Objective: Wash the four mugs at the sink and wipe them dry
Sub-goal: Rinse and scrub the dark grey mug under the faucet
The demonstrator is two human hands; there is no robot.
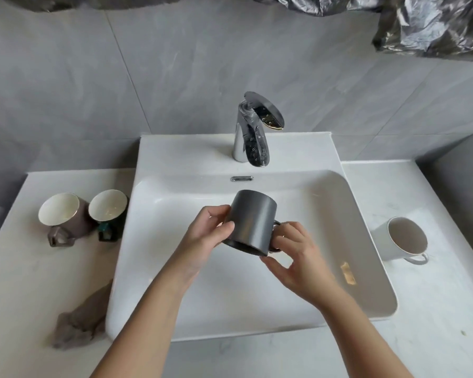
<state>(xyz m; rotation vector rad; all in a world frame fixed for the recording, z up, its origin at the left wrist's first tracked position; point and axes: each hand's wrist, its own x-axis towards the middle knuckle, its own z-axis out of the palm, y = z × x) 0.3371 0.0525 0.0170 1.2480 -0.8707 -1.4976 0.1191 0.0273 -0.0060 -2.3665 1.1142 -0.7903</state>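
Observation:
Over the white sink [153,241] I hold a dark grey mug [253,221], tipped with its mouth down towards me. My left hand [209,233] grips its left side. My right hand [295,252] holds it at the handle and lower rim. On the left counter stand a brown mug [66,214] and a dark green mug [109,211], both with pale insides. A white mug [399,238] stands on the right counter. A brownish cloth [79,320] lies crumpled at the front left. No water runs from the chrome tap [253,132].
A yellowish scrap [348,272] lies inside the basin at the right. Grey tiled wall [120,77] rises behind the counter. Crinkled black plastic [434,28] hangs at the top right. A grey ledge [459,175] borders the counter's right end.

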